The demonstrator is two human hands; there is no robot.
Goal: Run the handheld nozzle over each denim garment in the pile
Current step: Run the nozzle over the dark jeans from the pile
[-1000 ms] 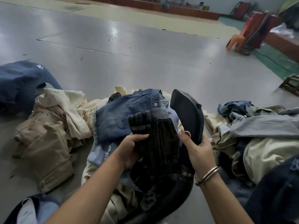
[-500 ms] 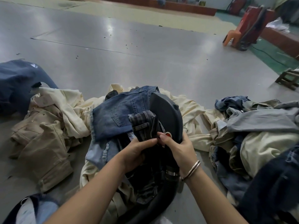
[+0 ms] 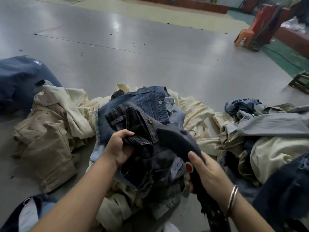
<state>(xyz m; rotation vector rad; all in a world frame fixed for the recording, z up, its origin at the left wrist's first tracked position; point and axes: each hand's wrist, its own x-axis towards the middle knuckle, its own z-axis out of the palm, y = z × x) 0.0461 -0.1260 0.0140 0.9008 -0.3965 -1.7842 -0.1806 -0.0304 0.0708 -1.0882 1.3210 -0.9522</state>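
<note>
Nozzle (image 3: 177,143) laid on dark jeans (image 3: 133,121).
Right hand (image 3: 205,171) grips its handle; left hand (image 3: 118,146) bunches denim at nine o'clock — better pulled taut.

Just the one camera here, strapped to the person's head and tilted forward and down, so both forearms come in from the bottom edge with the left hand (image 3: 119,149) and right hand (image 3: 211,173) close up in the lower middle. It's a wide-angle lens, so the clothes heap (image 3: 147,114) sits right under it while the grey floor (image 3: 133,52) stretches away to the far side, where an orange chair (image 3: 245,33) shows small in the top right corner. With no second view, nothing overlaps.
</note>
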